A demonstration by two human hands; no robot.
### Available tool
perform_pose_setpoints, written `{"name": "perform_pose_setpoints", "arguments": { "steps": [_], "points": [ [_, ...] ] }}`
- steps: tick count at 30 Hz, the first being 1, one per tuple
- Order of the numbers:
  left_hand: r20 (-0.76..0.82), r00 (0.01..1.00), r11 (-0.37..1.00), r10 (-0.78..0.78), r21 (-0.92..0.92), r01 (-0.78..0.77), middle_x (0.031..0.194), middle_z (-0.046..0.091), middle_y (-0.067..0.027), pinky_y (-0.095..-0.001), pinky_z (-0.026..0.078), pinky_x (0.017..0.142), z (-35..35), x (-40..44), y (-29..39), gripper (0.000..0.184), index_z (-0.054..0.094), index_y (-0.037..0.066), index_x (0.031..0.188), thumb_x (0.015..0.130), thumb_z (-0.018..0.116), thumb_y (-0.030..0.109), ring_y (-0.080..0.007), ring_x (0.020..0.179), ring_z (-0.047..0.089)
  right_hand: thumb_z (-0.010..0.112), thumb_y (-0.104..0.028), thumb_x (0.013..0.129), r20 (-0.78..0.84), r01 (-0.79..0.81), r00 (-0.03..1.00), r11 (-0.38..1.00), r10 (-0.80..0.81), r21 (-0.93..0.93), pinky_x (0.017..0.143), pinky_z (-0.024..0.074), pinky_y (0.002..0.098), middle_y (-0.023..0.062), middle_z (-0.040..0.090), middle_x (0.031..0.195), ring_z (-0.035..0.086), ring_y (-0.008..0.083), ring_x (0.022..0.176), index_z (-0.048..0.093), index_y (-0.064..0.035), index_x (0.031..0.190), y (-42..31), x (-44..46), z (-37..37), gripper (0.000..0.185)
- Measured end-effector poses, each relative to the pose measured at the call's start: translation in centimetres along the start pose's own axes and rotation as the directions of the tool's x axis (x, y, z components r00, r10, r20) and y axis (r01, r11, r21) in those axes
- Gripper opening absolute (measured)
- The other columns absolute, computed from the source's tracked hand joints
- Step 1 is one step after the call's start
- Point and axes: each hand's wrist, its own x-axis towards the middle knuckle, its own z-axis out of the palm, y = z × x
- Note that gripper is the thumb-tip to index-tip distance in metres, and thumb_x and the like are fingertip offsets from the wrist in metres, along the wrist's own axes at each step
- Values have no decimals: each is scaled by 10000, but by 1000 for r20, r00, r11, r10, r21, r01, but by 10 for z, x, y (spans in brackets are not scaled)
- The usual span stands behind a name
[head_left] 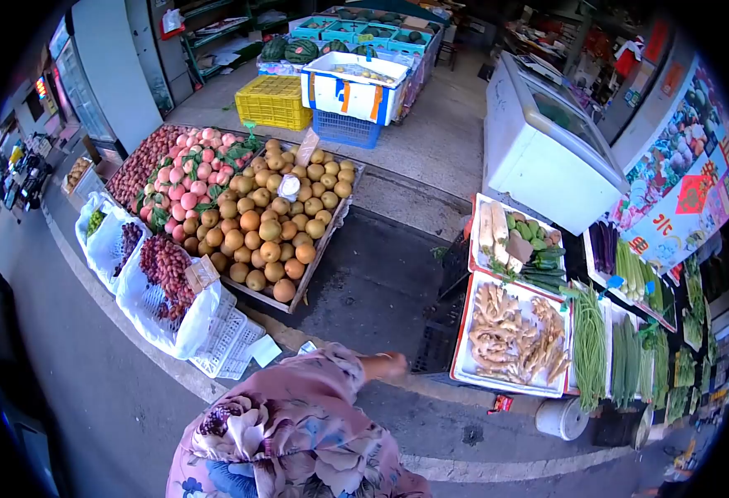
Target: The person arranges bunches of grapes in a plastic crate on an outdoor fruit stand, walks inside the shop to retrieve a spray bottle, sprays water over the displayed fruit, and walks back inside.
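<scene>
Neither my left hand nor my right hand can be made out. A pink floral garment (290, 432) fills the bottom centre. From its far end juts a blurred bit of bare skin (385, 365), which looks like a foot, low over the paving between two produce displays. To the left, a wide tray holds brown round fruit (269, 224), pink peaches (194, 174) and small reddish fruit (144, 166). Red grapes (165, 270) lie in white plastic nearby. On the right, ginger (509, 332) fills a white tray beside long green beans (588, 344).
A white chest freezer (538, 141) stands upper right. A yellow crate (273, 101) and a white foam box (352, 81) on a blue crate (343, 129) are at upper centre. A white bucket (562, 419) sits below the vegetables. Motorbikes (24, 178) stand far left.
</scene>
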Motion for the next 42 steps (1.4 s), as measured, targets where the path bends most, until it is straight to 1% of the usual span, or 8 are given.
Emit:
{"name": "perform_pose_setpoints", "arguments": {
  "steps": [6, 18, 32, 34, 35, 36, 39, 42],
  "points": [
    [-44, 997, 974, 57, -216, -65, 795, 617, -110, -331, 463, 620, 77, 48, 93, 201, 624, 76, 812, 728, 459, 152, -211, 714, 588, 517, -193, 786, 36, 7, 999, 999, -6, -34, 469, 451, 280, 97, 593, 788, 583, 187, 634, 523, -34, 962, -19, 7, -77, 237],
    [134, 607, 505, -784, -431, 748, 661, 600, -70, -362, 446, 427, 119, -87, -40, 163, 610, 74, 693, 731, 516, 201, -206, 556, 586, 526, -209, 790, 97, 82, 993, 985, -68, -149, 497, 450, 277, 82, 590, 805, 580, 169, 665, 508, -43, 988, -109, -4, -290, 259],
    [134, 509, 424, -851, -397, 814, 648, 569, -49, -398, 437, 465, -62, -66, -194, 136, 550, 119, 788, 726, 526, 238, -230, 602, 574, 518, -177, 777, 199, 169, 972, 962, -127, -213, 497, 437, 273, 64, 586, 721, 569, 154, 607, 566, -74, 849, -364, 152, -28, 134],
    [72, 537, 446, -840, -471, 761, 647, 564, -46, -403, 435, 473, -114, -34, -210, 142, 541, 126, 804, 725, 527, 243, -233, 610, 572, 491, -155, 731, 342, 399, 917, 459, -206, -794, 519, 445, 291, 69, 569, 612, 565, 154, 586, 568, -69, 593, -385, 174, -29, 179],
    [48, 540, 442, -840, -517, 733, 646, 562, -44, -406, 435, 476, -136, -18, -218, 145, 536, 130, 812, 725, 527, 246, -235, 614, 571, 526, -154, 665, 701, 656, 657, -247, -279, -713, 553, 452, 302, 74, 580, 636, 579, 190, 641, 584, -73, 634, -371, 219, -50, 105],
    [29, 546, 439, -837, -559, 703, 646, 559, -43, -408, 434, 480, -155, -1, -227, 149, 532, 133, 820, 725, 528, 248, -237, 619, 570, 564, -181, 615, 331, 456, 880, 416, -340, -787, 606, 462, 337, 97, 590, 677, 582, 240, 697, 608, -96, 695, -379, 212, -44, 124],
    [16, 585, 492, -811, -521, 697, 644, 552, -38, -416, 432, 491, -196, 56, -258, 164, 518, 144, 844, 724, 529, 255, -242, 631, 566, 592, -204, 599, 639, 594, 656, -248, -402, -765, 637, 466, 361, 107, 597, 720, 582, 272, 716, 619, -88, 771, -405, 259, -65, 209],
    [50, 827, 820, -559, 178, 544, 642, 545, -34, -423, 430, 502, -214, 116, -301, 183, 504, 154, 868, 723, 530, 263, -247, 644, 563, 576, -222, 627, 448, 477, 835, 15, -318, -879, 638, 465, 368, 114, 597, 742, 582, 275, 735, 613, -100, 795, -457, 291, -57, 211]
  ]
}}
